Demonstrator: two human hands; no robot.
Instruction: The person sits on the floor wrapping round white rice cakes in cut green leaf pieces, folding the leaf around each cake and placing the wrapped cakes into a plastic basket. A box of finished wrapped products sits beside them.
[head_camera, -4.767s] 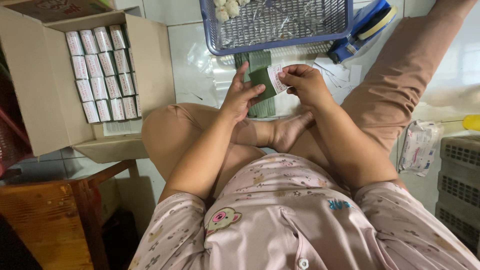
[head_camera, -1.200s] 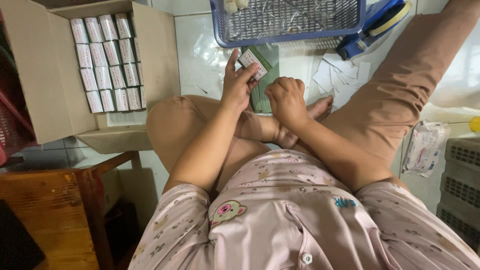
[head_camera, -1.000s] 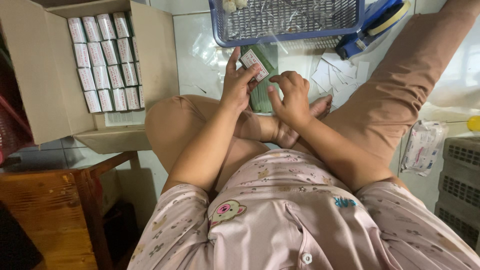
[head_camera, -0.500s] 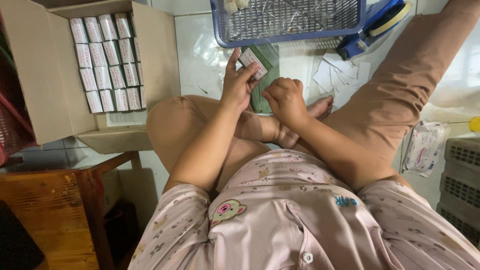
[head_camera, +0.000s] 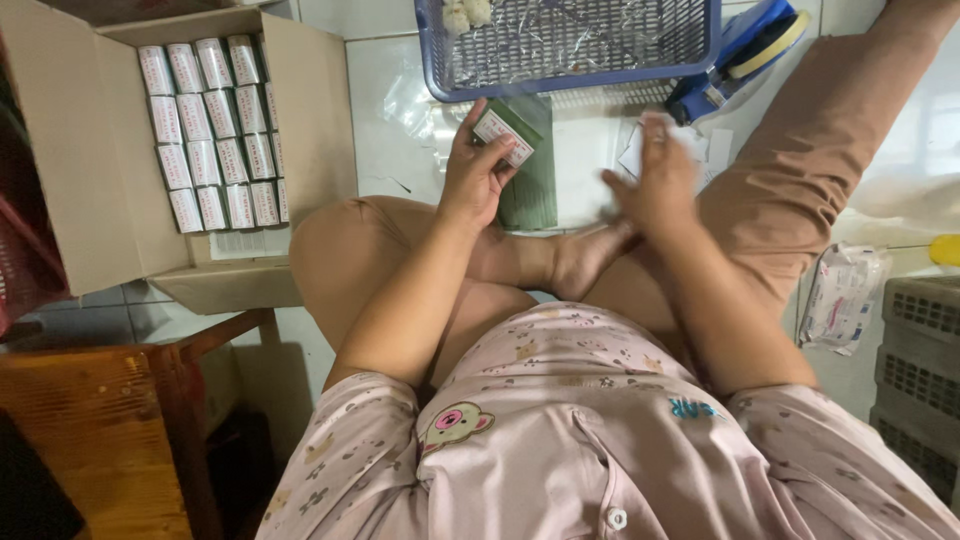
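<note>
Packing small boxes while seated on a pale tiled floor (head_camera: 400, 110).

The left hand (head_camera: 472, 178) pinches a small green box (head_camera: 506, 135) over a green stack (head_camera: 533, 180); the right hand (head_camera: 655, 185), blurred, hovers open and empty. An open carton (head_camera: 90, 200) of packed boxes stands left, a blue basket (head_camera: 570, 50) ahead, and a wooden stool (head_camera: 100, 430) lower left.
</note>
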